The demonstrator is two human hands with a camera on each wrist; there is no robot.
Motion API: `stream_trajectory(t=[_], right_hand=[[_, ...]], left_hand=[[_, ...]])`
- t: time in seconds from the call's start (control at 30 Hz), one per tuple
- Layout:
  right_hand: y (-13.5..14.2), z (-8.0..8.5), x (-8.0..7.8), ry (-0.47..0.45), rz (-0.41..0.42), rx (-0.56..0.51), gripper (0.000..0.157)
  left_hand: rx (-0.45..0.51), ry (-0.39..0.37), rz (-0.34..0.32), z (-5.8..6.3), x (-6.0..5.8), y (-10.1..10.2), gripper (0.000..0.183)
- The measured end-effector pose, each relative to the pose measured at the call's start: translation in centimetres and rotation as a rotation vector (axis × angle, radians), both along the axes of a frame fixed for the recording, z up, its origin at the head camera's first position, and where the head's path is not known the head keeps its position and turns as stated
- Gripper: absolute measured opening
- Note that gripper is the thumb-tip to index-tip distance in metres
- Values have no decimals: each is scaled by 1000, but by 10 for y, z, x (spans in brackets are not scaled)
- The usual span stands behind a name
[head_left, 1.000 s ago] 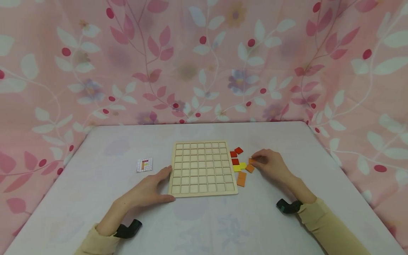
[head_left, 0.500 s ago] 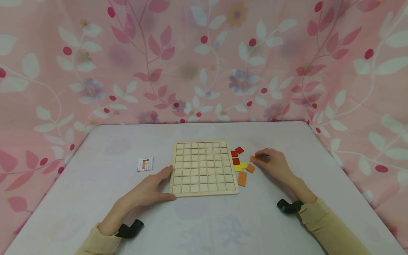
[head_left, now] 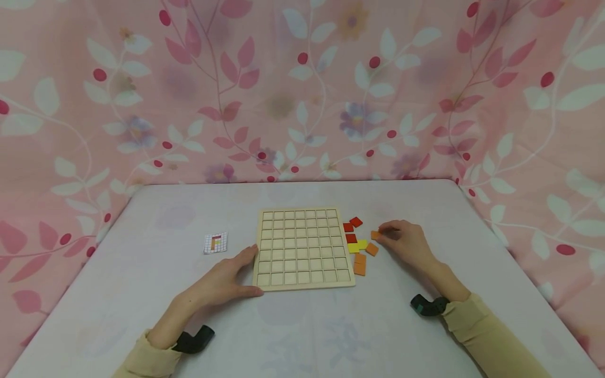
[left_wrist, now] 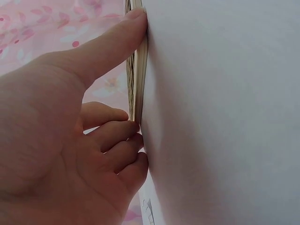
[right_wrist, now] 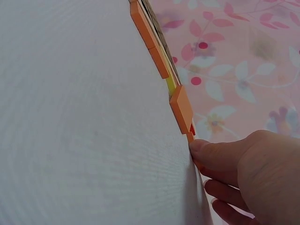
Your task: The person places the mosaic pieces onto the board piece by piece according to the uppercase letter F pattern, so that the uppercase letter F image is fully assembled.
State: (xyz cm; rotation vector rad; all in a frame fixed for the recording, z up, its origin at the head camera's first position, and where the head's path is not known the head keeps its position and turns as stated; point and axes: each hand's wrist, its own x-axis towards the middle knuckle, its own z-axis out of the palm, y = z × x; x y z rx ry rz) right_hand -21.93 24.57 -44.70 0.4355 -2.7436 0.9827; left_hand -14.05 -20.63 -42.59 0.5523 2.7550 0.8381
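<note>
Your right hand (head_left: 406,243) pinches an orange tile (head_left: 375,235); grip lightly. Your spread left hand (head_left: 222,282) touches the board's (head_left: 302,244) eight o'clock.

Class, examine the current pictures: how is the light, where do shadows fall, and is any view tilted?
Head: dim, even light, with the board's grid lines clear; left wrist: soft, broad shadow on the tabletop beside the left hand, scene turned sideways; right wrist: also sideways, narrower shadow near the right hand.
</note>
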Motion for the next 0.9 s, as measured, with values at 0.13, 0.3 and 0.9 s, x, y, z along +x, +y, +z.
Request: stream_trajectory(t=[0.13,0.3,0.9], right_hand=[[-2,0,-1,0,7,-8,28],[-9,1,-7,-17,9,-39,29],[-42,-6,-36,23,-24,-1,27]], left_hand=[[-3,-7,3,1,1,0,106],[-5,-17,10,2,1,-1,105],[8,-15,6,1,-1,0,105]])
